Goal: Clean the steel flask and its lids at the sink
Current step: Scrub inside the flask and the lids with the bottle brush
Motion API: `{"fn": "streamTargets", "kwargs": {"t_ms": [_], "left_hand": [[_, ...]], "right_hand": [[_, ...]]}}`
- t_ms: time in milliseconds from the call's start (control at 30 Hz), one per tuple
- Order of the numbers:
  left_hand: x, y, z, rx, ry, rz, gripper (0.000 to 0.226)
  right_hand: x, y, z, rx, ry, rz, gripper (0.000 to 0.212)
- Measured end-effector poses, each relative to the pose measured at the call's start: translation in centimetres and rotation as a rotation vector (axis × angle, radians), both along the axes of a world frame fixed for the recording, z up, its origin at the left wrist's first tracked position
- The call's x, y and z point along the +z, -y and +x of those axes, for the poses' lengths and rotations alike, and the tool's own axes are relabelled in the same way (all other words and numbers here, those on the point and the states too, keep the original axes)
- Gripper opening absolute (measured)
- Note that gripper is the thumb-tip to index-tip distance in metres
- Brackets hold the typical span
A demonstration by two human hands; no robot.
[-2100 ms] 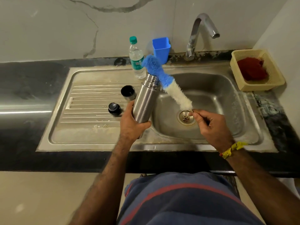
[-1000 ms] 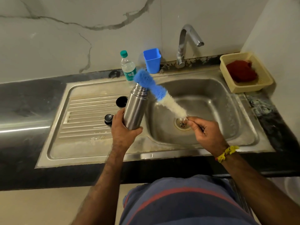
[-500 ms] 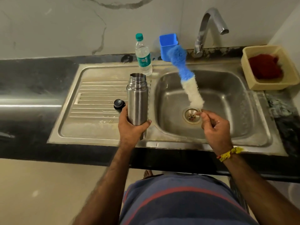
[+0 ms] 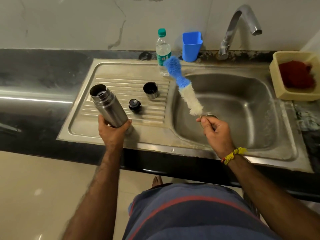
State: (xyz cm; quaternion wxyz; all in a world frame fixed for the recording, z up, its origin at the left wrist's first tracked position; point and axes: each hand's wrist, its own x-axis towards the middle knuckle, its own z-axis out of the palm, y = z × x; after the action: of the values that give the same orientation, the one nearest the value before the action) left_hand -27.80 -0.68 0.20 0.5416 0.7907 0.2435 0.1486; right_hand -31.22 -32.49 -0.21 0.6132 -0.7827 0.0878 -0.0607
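Left hand (image 4: 113, 131) grips the open flask (image 4: 108, 106) tilted out over the drainboard, right hand (image 4: 215, 129) pinching the bottle brush (image 4: 186, 89) handle, probably lining up to scrub inside.

Your arms are bare to the frame's edge — no sleeves showing on either. Your left hand (image 4: 113, 130) wears nothing. At your right hand (image 4: 217, 131), the wrist carries a knotted yellow thread band (image 4: 232, 155) with a small red-orange bit, tufted ends sticking out toward 2 o'clock. At 6 o'clock you wear a dark blue garment (image 4: 190, 213) crossed by a curved red stripe — one bare foot (image 4: 156, 181) peeks out above it.
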Motion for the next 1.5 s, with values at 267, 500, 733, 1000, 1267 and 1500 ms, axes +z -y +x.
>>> {"fn": "streamTargets", "kwargs": {"t_ms": [267, 500, 733, 1000, 1267, 1500], "left_hand": [[-0.2, -1.2, -0.7, -0.033, -0.013, -0.031, 0.076], [-1.0, -1.9, -1.4, -0.11, -0.025, -0.021, 0.078], [-1.8, -0.5, -3.4, 0.129, 0.083, 0.076, 0.105], [-1.7, 5.7, -4.7, -0.209, 0.275, 0.442, 0.044], [-1.6, 7.7, 4.8, -0.069, -0.102, 0.135, 0.102], [-3.5, 7.7, 9.1, 0.109, -0.255, 0.07, 0.078]], "right_hand": [[0.5, -2.2, 0.4, 0.021, -0.015, -0.027, 0.019], [0.1, -3.7, 0.1, 0.056, -0.045, -0.039, 0.019], [-0.3, -4.2, 0.3, 0.047, -0.044, -0.052, 0.022], [-0.4, -3.7, -0.4, 0.058, -0.051, -0.055, 0.022], [-0.2, -1.6, -0.9, 0.016, -0.038, -0.084, 0.02], [-0.3, 0.8, -2.8, -0.05, -0.032, -0.115, 0.015]]}}
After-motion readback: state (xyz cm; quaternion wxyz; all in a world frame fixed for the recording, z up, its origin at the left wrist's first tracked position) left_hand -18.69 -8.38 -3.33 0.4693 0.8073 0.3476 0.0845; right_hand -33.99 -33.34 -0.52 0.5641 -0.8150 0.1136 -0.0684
